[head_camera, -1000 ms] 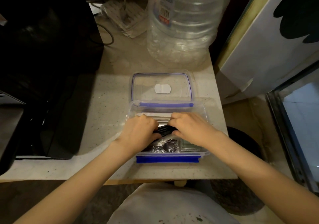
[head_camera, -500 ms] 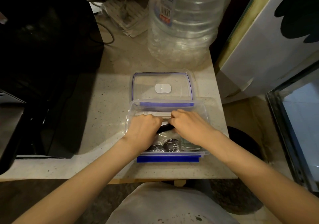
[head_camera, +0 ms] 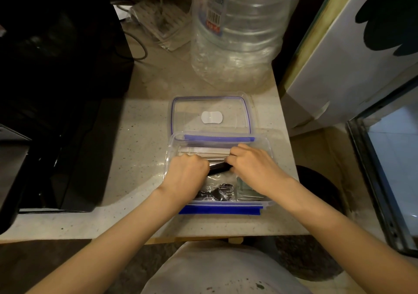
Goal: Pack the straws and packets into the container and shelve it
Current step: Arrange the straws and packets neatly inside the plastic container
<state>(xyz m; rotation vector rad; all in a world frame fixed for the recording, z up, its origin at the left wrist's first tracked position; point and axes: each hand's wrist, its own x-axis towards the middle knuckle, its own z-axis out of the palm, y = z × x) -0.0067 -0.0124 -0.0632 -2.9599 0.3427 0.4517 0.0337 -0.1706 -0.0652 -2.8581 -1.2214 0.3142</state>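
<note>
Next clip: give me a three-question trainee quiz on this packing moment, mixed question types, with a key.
1. True or false: the lid is clipped onto the container.
2. Multiple choice: where are both hands? A) on the water bottle; B) inside the container; C) on the lid.
3. Short answer: what dark thing runs between the left hand and the right hand?

Key
1. False: it lies flat on the counter behind the container.
2. B
3. A black bundle, probably straws; each hand's grip is closed on one end.
</note>
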